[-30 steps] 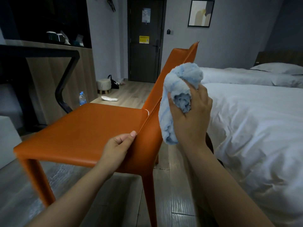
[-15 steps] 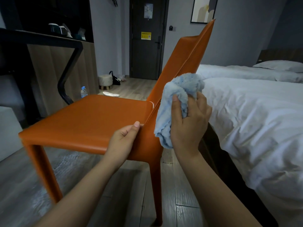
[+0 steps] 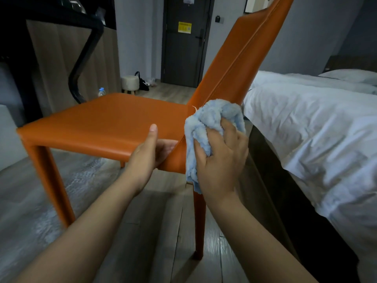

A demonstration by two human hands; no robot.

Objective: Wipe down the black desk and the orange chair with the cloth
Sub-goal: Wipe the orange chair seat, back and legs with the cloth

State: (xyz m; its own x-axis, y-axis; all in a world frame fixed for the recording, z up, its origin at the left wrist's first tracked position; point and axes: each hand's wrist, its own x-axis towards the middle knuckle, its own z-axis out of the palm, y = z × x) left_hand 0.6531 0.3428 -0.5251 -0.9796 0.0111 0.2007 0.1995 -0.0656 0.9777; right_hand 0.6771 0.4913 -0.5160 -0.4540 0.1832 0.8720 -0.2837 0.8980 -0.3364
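Orange chair [image 3: 106, 119]: the left hand [image 3: 146, 156] grips its seat edge, thumb on top. The right hand [image 3: 220, 160] clutches the blue cloth [image 3: 210, 117] in curled fingers [image 3: 228, 129] against the backrest's base.

- The top of the orange chair [image 3: 114, 119] was cut off by the top edge.
- The left hand [image 3: 145, 154] gripped the near edge of the seat. Only its thumb showed on top; the fingers were hidden under the seat.
- The right hand [image 3: 220, 160] covered part of the cloth [image 3: 206, 119], and the cloth hid the low part of the chair's back.
- The black desk [image 3: 84, 56], far left, was cut off. The things on it were too dark to tell.
- The water bottle [image 3: 101, 92] was half hidden behind the seat.
- The yellow sign [image 3: 184, 27] on the door was too small to read.
- The bed [image 3: 316, 129] ran off the right edge.
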